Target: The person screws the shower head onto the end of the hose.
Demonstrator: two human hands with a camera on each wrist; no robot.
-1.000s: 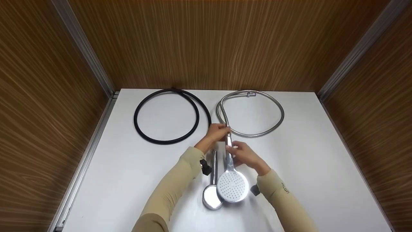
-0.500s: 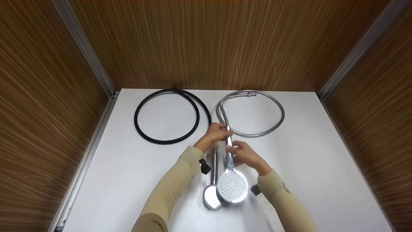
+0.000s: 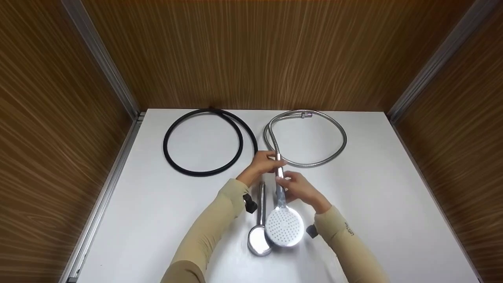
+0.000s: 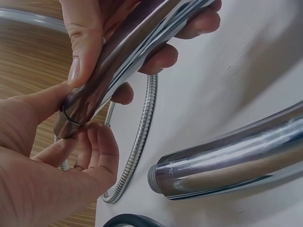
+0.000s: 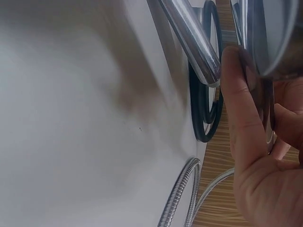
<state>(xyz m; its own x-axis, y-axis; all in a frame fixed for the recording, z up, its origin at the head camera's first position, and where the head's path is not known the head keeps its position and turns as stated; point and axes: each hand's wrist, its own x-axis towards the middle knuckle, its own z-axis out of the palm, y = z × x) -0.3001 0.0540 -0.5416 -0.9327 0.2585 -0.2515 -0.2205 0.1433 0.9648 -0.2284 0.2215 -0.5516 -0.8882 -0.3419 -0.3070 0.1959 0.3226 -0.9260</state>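
Note:
A chrome shower head (image 3: 284, 227) with a round white perforated face is held above the table by its handle, face up. My right hand (image 3: 301, 188) grips that handle, thumb on top and fingers beneath. At the handle's end, my left hand (image 3: 262, 163) pinches the metal collar (image 4: 66, 126) of the silver shower hose (image 3: 307, 165). Collar and handle meet with only a thin dark seam showing in the left wrist view. A second, smaller shower head (image 3: 259, 240) lies to the left, its threaded end (image 4: 153, 178) bare.
A black hose (image 3: 200, 173) lies coiled at the back left of the white table (image 3: 157, 220). The silver hose's free end fitting (image 3: 307, 115) rests near the back edge. Wood-grain panels (image 3: 251, 55) enclose the back and both sides.
The left thumb and fingers have shifted slightly across the collar, the thumb tip now farther to the right. The right hand and the shower head have stayed almost in place.

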